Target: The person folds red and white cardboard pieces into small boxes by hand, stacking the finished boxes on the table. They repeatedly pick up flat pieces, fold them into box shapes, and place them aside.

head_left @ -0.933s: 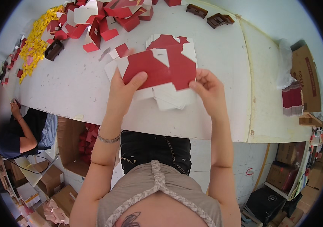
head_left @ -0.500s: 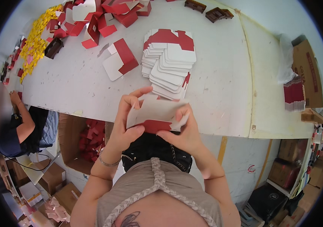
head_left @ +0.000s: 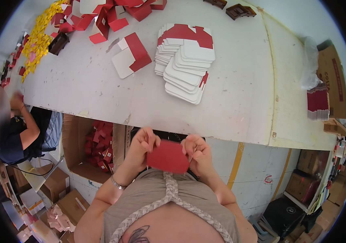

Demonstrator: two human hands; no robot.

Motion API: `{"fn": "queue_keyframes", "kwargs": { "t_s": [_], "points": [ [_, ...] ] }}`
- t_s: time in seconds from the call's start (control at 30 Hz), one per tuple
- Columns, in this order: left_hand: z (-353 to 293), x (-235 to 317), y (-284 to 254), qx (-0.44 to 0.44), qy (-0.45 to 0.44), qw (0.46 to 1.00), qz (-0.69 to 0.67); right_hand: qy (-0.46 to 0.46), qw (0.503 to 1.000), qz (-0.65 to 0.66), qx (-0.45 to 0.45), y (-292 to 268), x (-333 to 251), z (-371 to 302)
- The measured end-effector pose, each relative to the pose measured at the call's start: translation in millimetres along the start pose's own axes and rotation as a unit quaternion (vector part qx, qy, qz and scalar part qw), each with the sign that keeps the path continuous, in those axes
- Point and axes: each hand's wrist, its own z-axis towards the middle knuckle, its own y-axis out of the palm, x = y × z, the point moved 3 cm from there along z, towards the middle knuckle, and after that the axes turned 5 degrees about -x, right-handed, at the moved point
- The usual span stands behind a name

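A red cardboard box point(head_left: 167, 156) hangs between my hands in front of my body, off the table's near edge, its red face toward me. My left hand point(head_left: 142, 143) pinches its left end. At the right end, the fingers of my right hand point(head_left: 196, 150) are closed on it; the flaps there are mostly hidden. On the table ahead lies a fanned stack of flat red-and-white box blanks point(head_left: 185, 65). Left of that stack sits one partly folded box point(head_left: 131, 55), white inside and red outside.
Folded red boxes point(head_left: 116, 16) and small yellow packets point(head_left: 39, 44) cover the far left of the table point(head_left: 237, 105). Below its edge stands a carton point(head_left: 76, 162) of red boxes. Dark brown pieces point(head_left: 239, 12) lie at the back. A co-worker's arm point(head_left: 28, 127) is at left.
Both hands have drawn the box down toward my body, away from the table. It has turned, so its red face now shows instead of the white inside.
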Motion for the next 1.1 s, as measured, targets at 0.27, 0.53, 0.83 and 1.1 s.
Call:
{"fn": "queue_keyframes", "kwargs": {
  "t_s": [0.27, 0.53, 0.83, 1.1],
  "points": [
    [-14, 2, 4, -0.03, -0.097, 0.848, 0.52, 0.289, 0.947, 0.0, 0.143, 13, -4, -6],
    [-22, 0, 9, -0.005, 0.068, 0.849, 0.523, 0.133, 0.945, -0.293, 0.064, 25, -2, -2],
    [40, 48, 90, -0.16, 0.468, 0.506, 0.706, -0.083, 0.918, -0.387, 0.025, 75, -82, 72],
    [49, 87, 102, -0.131, 0.409, 0.727, 0.535, -0.141, 0.864, -0.482, -0.016, 60, -27, 40]
  ]
}}
